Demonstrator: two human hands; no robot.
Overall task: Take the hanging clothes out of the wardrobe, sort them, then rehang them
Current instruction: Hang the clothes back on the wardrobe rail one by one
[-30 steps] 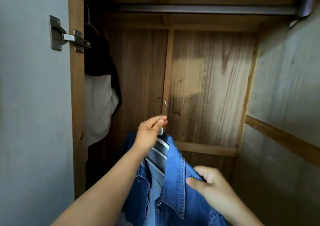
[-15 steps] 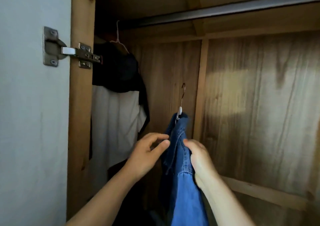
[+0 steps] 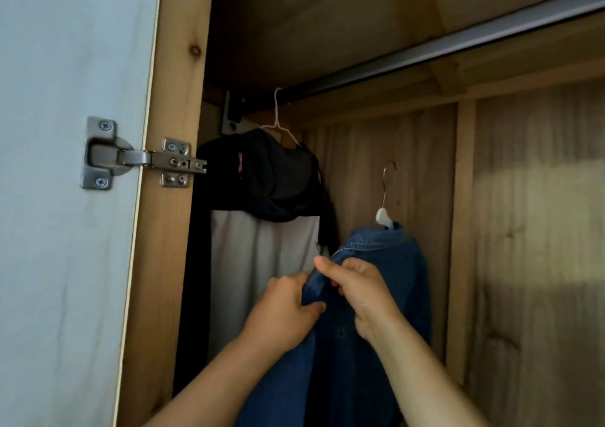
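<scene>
Left hand and right hand raised together, fingers curled, pinching

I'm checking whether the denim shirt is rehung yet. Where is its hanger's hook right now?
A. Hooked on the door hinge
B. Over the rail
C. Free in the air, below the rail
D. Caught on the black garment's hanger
C: the denim shirt's hanger hook stands clear below the rail, while both hands grip the shirt's front.

We lose the denim shirt's hem below the frame; its folds hide our left hand's fingertips.
</scene>
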